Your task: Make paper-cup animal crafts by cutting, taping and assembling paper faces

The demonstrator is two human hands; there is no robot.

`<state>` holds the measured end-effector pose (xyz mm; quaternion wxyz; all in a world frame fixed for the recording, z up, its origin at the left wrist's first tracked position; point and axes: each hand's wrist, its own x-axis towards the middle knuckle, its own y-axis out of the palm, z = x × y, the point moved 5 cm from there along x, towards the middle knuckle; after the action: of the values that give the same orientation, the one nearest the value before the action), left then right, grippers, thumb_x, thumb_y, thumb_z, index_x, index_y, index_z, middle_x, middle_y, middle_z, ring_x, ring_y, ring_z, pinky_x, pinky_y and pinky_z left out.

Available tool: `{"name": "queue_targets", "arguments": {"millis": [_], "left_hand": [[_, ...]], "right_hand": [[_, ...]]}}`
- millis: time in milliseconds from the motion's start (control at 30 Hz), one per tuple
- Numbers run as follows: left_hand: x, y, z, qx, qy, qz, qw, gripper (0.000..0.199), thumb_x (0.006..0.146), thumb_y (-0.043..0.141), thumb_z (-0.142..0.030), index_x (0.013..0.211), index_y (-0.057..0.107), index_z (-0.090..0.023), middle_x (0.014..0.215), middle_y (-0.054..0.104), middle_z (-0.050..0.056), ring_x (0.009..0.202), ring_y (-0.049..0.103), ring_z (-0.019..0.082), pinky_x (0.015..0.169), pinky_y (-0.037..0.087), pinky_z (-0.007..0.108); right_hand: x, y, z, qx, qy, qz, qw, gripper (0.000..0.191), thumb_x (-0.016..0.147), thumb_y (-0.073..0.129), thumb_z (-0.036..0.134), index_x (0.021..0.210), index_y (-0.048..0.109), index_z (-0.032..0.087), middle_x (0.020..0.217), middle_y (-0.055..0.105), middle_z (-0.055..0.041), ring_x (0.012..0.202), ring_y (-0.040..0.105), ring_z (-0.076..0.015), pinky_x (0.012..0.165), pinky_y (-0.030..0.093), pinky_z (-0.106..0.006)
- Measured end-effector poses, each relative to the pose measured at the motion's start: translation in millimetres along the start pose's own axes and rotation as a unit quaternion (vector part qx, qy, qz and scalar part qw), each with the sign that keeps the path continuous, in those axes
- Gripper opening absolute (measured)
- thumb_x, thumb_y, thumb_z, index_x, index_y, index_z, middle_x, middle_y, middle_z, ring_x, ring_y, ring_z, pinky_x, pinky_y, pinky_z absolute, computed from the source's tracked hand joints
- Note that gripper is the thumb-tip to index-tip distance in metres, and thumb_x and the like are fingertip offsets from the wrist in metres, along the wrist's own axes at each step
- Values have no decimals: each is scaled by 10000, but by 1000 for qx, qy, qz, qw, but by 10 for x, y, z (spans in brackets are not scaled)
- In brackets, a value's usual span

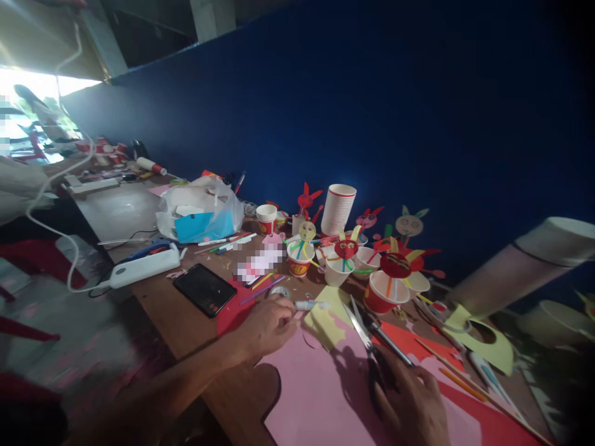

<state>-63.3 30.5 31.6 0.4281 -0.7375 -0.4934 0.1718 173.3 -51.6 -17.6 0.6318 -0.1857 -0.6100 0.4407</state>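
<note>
My right hand (409,396) is closed around the handles of the scissors (361,325), whose blades point away over pink paper (316,390). Over the paper's upper left edge is my left hand (274,322), its fingers curled; what they hold, if anything, is too small to tell. Just beyond those fingers lies a small white tube (312,305). A piece of yellow paper (325,322) with a scalloped edge rests on the pink sheet, between the hands. A dark pen-like tool (388,337) lies right of the blades.
Paper cups (339,271) with paper animal faces stand behind the paper, near a tall cup stack (338,209). At left are a dark phone (204,290), a white power strip (145,265) and a plastic bag (199,201). A large cylinder (525,266) leans at right.
</note>
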Motion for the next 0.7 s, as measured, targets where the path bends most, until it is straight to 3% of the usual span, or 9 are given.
{"name": "queue_targets", "arguments": {"millis": [67, 167, 367, 467, 567, 633, 700], "left_hand": [[21, 68, 34, -14, -24, 5, 1000, 277, 821, 441, -262, 579, 561, -199, 728, 613, 37, 678, 511, 162, 640, 314, 253], [75, 196, 103, -28, -87, 17, 996, 240, 824, 444, -280, 672, 616, -209, 617, 578, 24, 566, 489, 151, 554, 262, 248], [215, 391, 150, -70, -123, 21, 990, 152, 699, 570, -214, 549, 561, -191, 497, 498, -18, 488, 440, 122, 510, 240, 235], [241, 419, 135, -127, -141, 29, 981, 104, 664, 573, -173, 560, 567, -172, 498, 521, -21, 481, 461, 111, 472, 262, 211], [249, 365, 51, -201, -150, 29, 968, 130, 733, 516, -249, 663, 574, -155, 535, 552, -13, 425, 448, 90, 412, 285, 189], [262, 284, -23, -296, -162, -1, 941, 206, 774, 478, -340, 720, 545, -152, 592, 582, 1, 395, 438, 75, 380, 311, 181], [288, 205, -96, -454, -176, -47, 872, 236, 738, 541, -383, 720, 518, -149, 621, 601, 14, 397, 458, 71, 359, 328, 173]], "right_hand": [[-22, 25, -23, 1, 3, 6, 1000, 394, 914, 356, 427, 1096, 546, 133, 812, 693, -85, 672, 605, -203, 728, 385, -374], [-25, 35, -35, 4, -4, 14, 1000, 392, 895, 389, 445, 1106, 541, 151, 819, 697, -74, 667, 609, -205, 731, 387, -377], [52, -108, 22, 24, 1, -24, 999, 376, 906, 376, 441, 1074, 541, 148, 681, 658, -51, 630, 597, -203, 739, 408, -386], [49, -160, 50, 46, 12, -37, 998, 348, 895, 407, 426, 1073, 545, 160, 648, 619, -35, 602, 572, -195, 715, 435, -381], [30, -208, 40, 107, 63, -53, 991, 336, 847, 493, 448, 1043, 564, 184, 700, 623, -46, 614, 580, -202, 638, 470, -342], [45, -239, 17, 172, 110, -61, 977, 352, 826, 515, 465, 1058, 557, 204, 779, 647, -62, 649, 610, -212, 584, 483, -308], [111, -246, -2, 244, 139, -47, 959, 399, 832, 463, 511, 1105, 530, 228, 814, 660, -67, 651, 627, -219, 545, 486, -293]]}}
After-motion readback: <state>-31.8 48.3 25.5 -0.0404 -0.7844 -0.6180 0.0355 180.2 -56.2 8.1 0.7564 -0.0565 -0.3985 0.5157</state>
